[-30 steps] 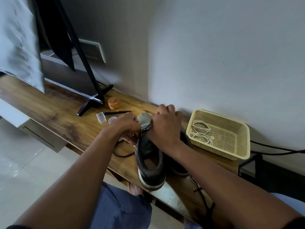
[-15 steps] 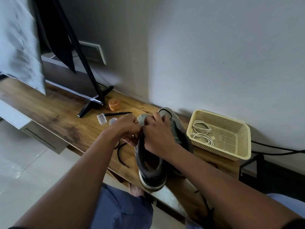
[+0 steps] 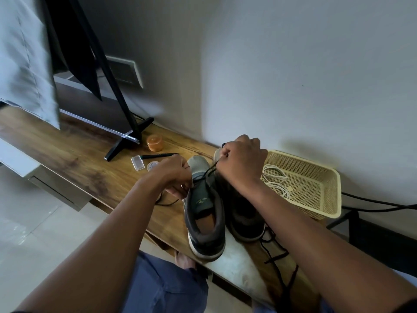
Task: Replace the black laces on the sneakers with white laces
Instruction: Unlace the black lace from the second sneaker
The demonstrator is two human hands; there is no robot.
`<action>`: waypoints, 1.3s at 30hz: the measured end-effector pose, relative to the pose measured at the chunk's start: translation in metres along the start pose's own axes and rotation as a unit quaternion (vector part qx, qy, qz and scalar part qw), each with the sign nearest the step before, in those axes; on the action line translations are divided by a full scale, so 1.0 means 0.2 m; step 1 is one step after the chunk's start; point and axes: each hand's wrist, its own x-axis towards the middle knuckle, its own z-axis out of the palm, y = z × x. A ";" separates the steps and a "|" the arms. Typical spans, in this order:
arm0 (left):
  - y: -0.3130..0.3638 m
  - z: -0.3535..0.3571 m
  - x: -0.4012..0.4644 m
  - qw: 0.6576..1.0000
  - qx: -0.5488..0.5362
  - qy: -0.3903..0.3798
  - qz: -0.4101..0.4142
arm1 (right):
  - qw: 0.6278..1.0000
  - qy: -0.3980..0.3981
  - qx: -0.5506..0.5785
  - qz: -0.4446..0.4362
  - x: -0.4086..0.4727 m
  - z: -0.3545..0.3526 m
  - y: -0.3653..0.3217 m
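My right hand (image 3: 240,160) pinches the black lace (image 3: 211,171) taut; my left hand (image 3: 174,175) grips the left sneaker (image 3: 204,213). I should draw straight along each eyelet, steadying the upper.

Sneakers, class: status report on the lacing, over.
Right hand pulling black lace from left grey sneaker. Left hand steadies it. White laces wait in cream plastic basket. Nothing blocking.

Two grey sneakers (image 3: 204,213) stood side by side on the wooden shelf, heels toward the viewer — a black lace (image 3: 209,171) rose taut from the left one; white laces (image 3: 275,180) lay coiled in the basket.
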 end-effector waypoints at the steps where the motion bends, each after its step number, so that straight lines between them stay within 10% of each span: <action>1: 0.00 0.00 0.00 1.000 0.002 0.001 -0.001 | 0.999 -0.019 0.004 -0.030 -0.01 0.01 -0.01; 8: 0.01 0.00 0.01 1.000 0.009 0.007 0.007 | 0.957 -0.143 -0.115 -0.226 -0.18 0.10 -0.14; 23: 0.03 0.01 -0.01 1.000 -0.008 0.012 -0.002 | 1.000 0.028 -0.008 0.000 -0.06 0.02 -0.04; 31: 0.01 0.01 0.00 1.000 -0.004 0.019 0.004 | 0.967 -0.153 -0.074 -0.189 -0.16 0.07 -0.12; 39: 0.01 0.01 0.00 1.000 -0.008 0.016 -0.003 | 0.978 -0.097 -0.068 -0.170 -0.18 0.08 -0.11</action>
